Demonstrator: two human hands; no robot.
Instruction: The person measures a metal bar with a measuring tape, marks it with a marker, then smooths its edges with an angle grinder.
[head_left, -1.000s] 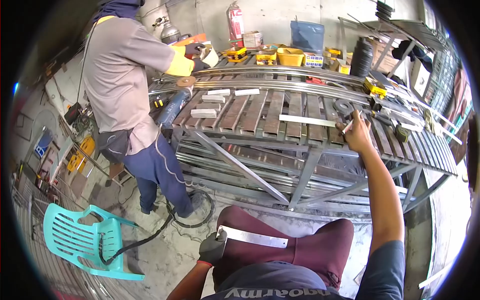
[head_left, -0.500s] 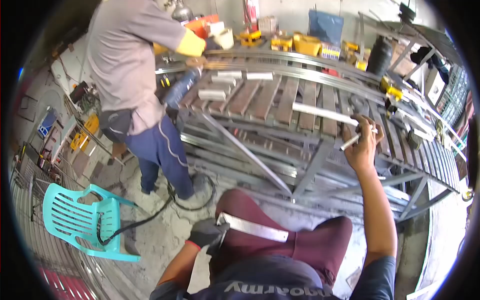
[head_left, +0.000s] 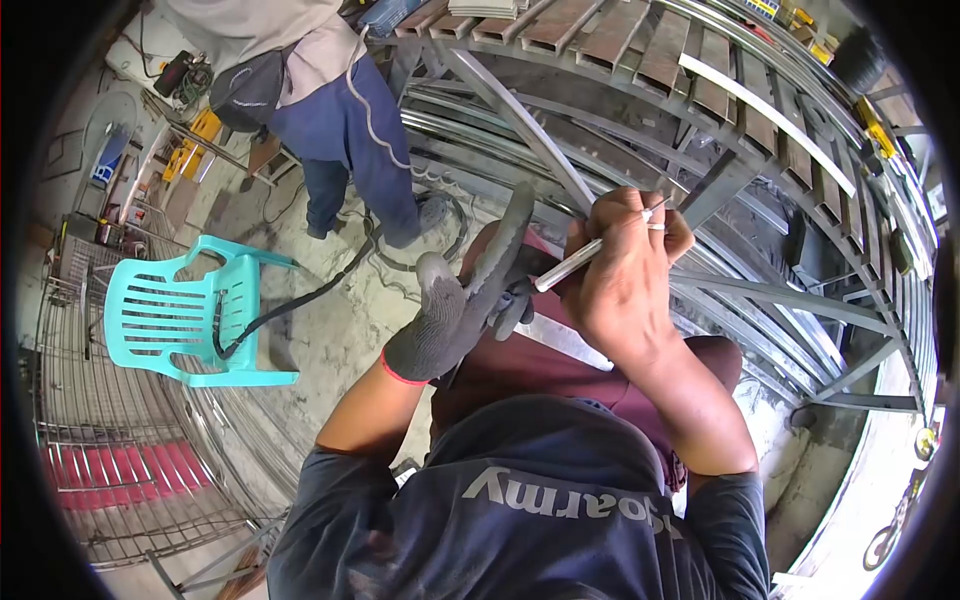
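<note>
My left hand (head_left: 455, 310) wears a dark grey glove with a red cuff. Its forefinger and thumb stick out, while the other fingers curl at the end of a pale metal strip (head_left: 568, 342) over my thigh; the grip is partly hidden. Close beside it, on the right, my bare right hand (head_left: 625, 285) is closed around a slim silver pen-like tool (head_left: 568, 268). The tool slants, with a thin tip showing beyond the fingers. A long white strip (head_left: 770, 112) lies across the slatted metal bench (head_left: 655, 65).
Another person (head_left: 330, 125) stands at the upper left beside the bench. A turquoise plastic chair (head_left: 185, 312) is on the left, with a black cable (head_left: 305, 305) running from it across the floor. Metal bars (head_left: 480, 135) lie below the bench.
The view has tilted down. My right hand has come from the bench to beside my left hand, leaving the long white strip. My left forefinger and thumb have stretched out.
</note>
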